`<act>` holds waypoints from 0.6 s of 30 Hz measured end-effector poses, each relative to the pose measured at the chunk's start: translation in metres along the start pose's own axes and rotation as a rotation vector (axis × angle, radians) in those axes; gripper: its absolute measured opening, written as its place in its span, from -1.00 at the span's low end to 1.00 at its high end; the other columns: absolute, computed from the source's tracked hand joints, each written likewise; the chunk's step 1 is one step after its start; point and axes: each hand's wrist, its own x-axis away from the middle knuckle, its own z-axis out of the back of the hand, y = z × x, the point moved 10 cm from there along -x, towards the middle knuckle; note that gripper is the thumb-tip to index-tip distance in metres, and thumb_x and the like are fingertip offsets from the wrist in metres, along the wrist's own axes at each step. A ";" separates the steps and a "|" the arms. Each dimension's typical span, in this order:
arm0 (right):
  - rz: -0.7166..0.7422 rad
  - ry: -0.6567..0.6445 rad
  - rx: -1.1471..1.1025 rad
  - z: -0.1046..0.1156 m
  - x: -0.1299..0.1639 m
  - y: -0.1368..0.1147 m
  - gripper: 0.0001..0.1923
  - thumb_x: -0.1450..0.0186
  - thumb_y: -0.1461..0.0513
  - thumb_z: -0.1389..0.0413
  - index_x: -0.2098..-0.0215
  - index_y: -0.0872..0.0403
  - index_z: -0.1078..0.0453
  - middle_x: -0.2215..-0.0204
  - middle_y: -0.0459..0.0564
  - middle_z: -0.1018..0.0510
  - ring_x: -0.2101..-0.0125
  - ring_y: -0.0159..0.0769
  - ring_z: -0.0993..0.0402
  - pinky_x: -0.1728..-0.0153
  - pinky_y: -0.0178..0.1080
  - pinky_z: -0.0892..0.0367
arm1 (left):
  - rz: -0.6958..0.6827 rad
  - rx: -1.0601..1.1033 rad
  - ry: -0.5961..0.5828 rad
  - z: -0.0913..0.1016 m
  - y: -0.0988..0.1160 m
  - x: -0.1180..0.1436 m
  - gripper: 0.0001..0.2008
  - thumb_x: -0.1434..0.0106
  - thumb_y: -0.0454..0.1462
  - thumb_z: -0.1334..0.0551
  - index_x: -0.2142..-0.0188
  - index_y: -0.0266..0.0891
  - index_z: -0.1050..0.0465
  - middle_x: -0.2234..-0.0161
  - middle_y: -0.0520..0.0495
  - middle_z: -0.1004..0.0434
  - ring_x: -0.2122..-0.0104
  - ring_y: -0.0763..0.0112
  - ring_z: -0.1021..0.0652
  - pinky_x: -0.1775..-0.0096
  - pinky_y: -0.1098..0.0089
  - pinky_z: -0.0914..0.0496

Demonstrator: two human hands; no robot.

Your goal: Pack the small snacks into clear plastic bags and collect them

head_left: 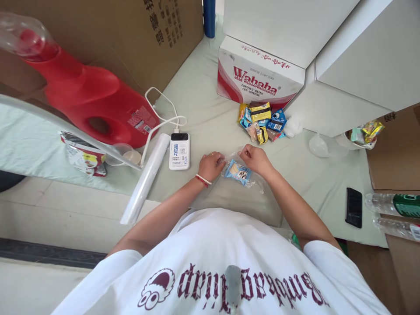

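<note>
A pale green cloth (210,118) is spread flat over the surface, and the items are laid on it. A glossy red plastic jug (88,98) with a moulded handle hole is positioned at upper left. A white and red cardboard carton (259,76) is set at upper centre, with a heap of small foil snack packets (262,120) just in front of it. A white tubular roll (146,177) lies beside a white rectangular power bank (179,151). A clear, crinkled plastic bag (244,173) containing a light blue snack packet (239,172) is located centrally. Its left edge is pinched by the left hand (210,166), and its upper edge by the right hand (256,158).
</note>
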 end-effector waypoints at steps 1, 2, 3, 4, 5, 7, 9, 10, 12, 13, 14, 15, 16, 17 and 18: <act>0.049 -0.029 -0.018 -0.006 0.007 -0.007 -0.73 -0.48 0.11 -0.04 0.05 0.07 -0.50 0.42 -0.06 -0.57 0.38 -0.26 -0.44 0.34 -0.29 -0.17 | 0.008 0.009 0.007 0.001 -0.002 -0.002 -0.81 -0.31 -0.16 -0.22 0.19 -0.21 -0.54 0.32 -0.10 -0.56 0.29 0.20 -0.55 0.15 0.22 -0.38; 0.121 -0.062 -0.018 -0.014 0.016 -0.015 -0.72 -0.49 0.13 -0.03 -0.04 0.05 -0.49 0.37 -0.05 -0.58 0.34 -0.25 -0.45 0.31 -0.29 -0.21 | 0.008 0.018 0.018 0.004 -0.004 -0.004 -0.82 -0.31 -0.17 -0.21 0.25 -0.21 -0.54 0.35 -0.10 -0.54 0.30 0.21 -0.54 0.18 0.23 -0.39; 0.203 -0.097 0.004 -0.023 0.026 -0.023 -0.68 -0.48 0.16 -0.04 -0.12 0.01 -0.47 0.30 -0.02 -0.58 0.27 -0.23 -0.47 0.26 -0.28 -0.25 | 0.002 0.030 0.023 0.006 -0.005 -0.005 -0.81 -0.31 -0.17 -0.20 0.27 -0.20 -0.54 0.36 -0.09 -0.52 0.31 0.22 -0.52 0.21 0.24 -0.39; 0.278 -0.130 0.046 -0.033 0.038 -0.029 -0.64 -0.47 0.19 -0.05 -0.19 -0.03 -0.45 0.22 0.01 -0.58 0.20 -0.20 -0.46 0.21 -0.27 -0.28 | -0.005 0.044 0.019 0.008 -0.007 -0.006 -0.81 -0.30 -0.17 -0.20 0.27 -0.20 -0.55 0.36 -0.09 -0.51 0.32 0.23 -0.52 0.21 0.24 -0.40; 0.336 -0.154 0.096 -0.043 0.049 -0.032 -0.59 -0.46 0.23 -0.05 -0.24 -0.07 -0.43 0.15 0.04 -0.56 0.12 -0.16 -0.44 0.17 -0.25 -0.30 | -0.014 0.054 0.005 0.010 -0.009 -0.005 -0.80 -0.29 -0.16 -0.21 0.26 -0.20 -0.56 0.34 -0.10 -0.51 0.31 0.23 -0.51 0.20 0.24 -0.42; 0.386 -0.163 0.170 -0.059 0.066 -0.030 -0.52 -0.46 0.29 -0.02 -0.30 -0.11 -0.40 0.09 0.08 -0.50 0.05 -0.12 -0.38 0.09 -0.21 -0.32 | -0.037 0.048 -0.037 0.014 -0.012 -0.001 -0.79 -0.24 -0.15 -0.26 0.24 -0.19 -0.59 0.24 -0.15 -0.53 0.23 0.18 -0.53 0.12 0.18 -0.45; 0.385 -0.138 0.169 -0.067 0.075 -0.022 -0.50 -0.47 0.30 0.02 -0.33 -0.12 -0.37 0.08 0.09 -0.46 0.06 -0.10 -0.33 0.03 -0.17 -0.33 | -0.055 0.018 -0.066 0.023 -0.014 0.007 -0.80 -0.18 -0.14 -0.31 0.26 -0.18 -0.61 0.12 -0.19 -0.55 0.11 0.09 -0.52 0.01 0.10 -0.44; 0.383 -0.123 0.156 -0.070 0.078 -0.019 -0.49 -0.48 0.30 0.04 -0.34 -0.12 -0.36 0.08 0.09 -0.44 0.07 -0.10 -0.31 0.01 -0.15 -0.33 | -0.058 0.012 -0.066 0.028 -0.014 0.012 -0.82 -0.18 -0.15 -0.32 0.28 -0.17 -0.60 0.08 -0.19 -0.55 0.06 0.06 -0.51 -0.03 0.07 -0.43; 0.382 -0.098 0.146 -0.074 0.081 -0.015 -0.49 -0.49 0.29 0.06 -0.34 -0.14 -0.35 0.07 0.09 -0.43 0.09 -0.10 -0.29 0.01 -0.13 -0.33 | -0.035 0.050 -0.041 0.041 -0.011 0.022 -0.85 -0.22 -0.17 -0.29 0.31 -0.17 -0.58 0.13 -0.17 -0.56 0.07 0.09 -0.52 -0.02 0.08 -0.43; 0.380 -0.089 0.150 -0.075 0.081 -0.015 -0.48 -0.49 0.29 0.07 -0.35 -0.14 -0.34 0.07 0.09 -0.42 0.09 -0.09 -0.28 0.02 -0.11 -0.33 | -0.010 0.097 -0.033 0.046 -0.008 0.026 -0.85 -0.25 -0.17 -0.27 0.32 -0.18 -0.56 0.19 -0.14 -0.56 0.12 0.15 -0.54 0.03 0.13 -0.45; 0.377 -0.081 0.155 -0.077 0.082 -0.015 -0.48 -0.49 0.29 0.08 -0.35 -0.14 -0.34 0.07 0.10 -0.42 0.09 -0.08 -0.27 0.02 -0.10 -0.33 | 0.012 0.152 -0.036 0.048 -0.003 0.030 -0.83 -0.28 -0.16 -0.24 0.32 -0.18 -0.54 0.27 -0.10 -0.56 0.21 0.21 -0.55 0.10 0.19 -0.47; 0.374 -0.072 0.157 -0.077 0.082 -0.016 -0.48 -0.49 0.30 0.09 -0.34 -0.13 -0.35 0.07 0.12 -0.42 0.09 -0.06 -0.27 0.02 -0.08 -0.33 | 0.025 0.205 -0.048 0.047 0.006 0.033 -0.81 -0.31 -0.14 -0.23 0.33 -0.19 -0.53 0.35 -0.06 -0.54 0.29 0.27 -0.54 0.18 0.24 -0.46; 0.373 -0.062 0.152 -0.077 0.083 -0.018 -0.49 -0.48 0.31 0.08 -0.33 -0.10 -0.37 0.06 0.13 -0.42 0.08 -0.05 -0.27 0.01 -0.06 -0.34 | 0.021 0.252 -0.072 0.043 0.017 0.035 -0.79 -0.33 -0.13 -0.21 0.33 -0.19 -0.52 0.40 -0.03 -0.52 0.36 0.31 -0.53 0.23 0.28 -0.45; 0.374 -0.051 0.141 -0.076 0.085 -0.019 -0.50 -0.46 0.31 0.06 -0.31 -0.06 -0.39 0.05 0.16 -0.43 0.06 -0.02 -0.27 0.00 -0.03 -0.34 | -0.008 0.285 -0.099 0.037 0.031 0.037 -0.77 -0.35 -0.13 -0.20 0.33 -0.19 -0.52 0.42 -0.01 -0.53 0.38 0.33 -0.52 0.24 0.29 -0.45; 0.377 -0.038 0.121 -0.074 0.086 -0.020 -0.52 -0.44 0.31 0.03 -0.28 -0.02 -0.41 0.03 0.18 -0.43 0.03 0.00 -0.27 -0.02 0.00 -0.35 | -0.057 0.302 -0.121 0.030 0.047 0.037 -0.77 -0.37 -0.15 -0.18 0.32 -0.19 -0.54 0.40 -0.02 -0.56 0.36 0.32 -0.54 0.22 0.29 -0.45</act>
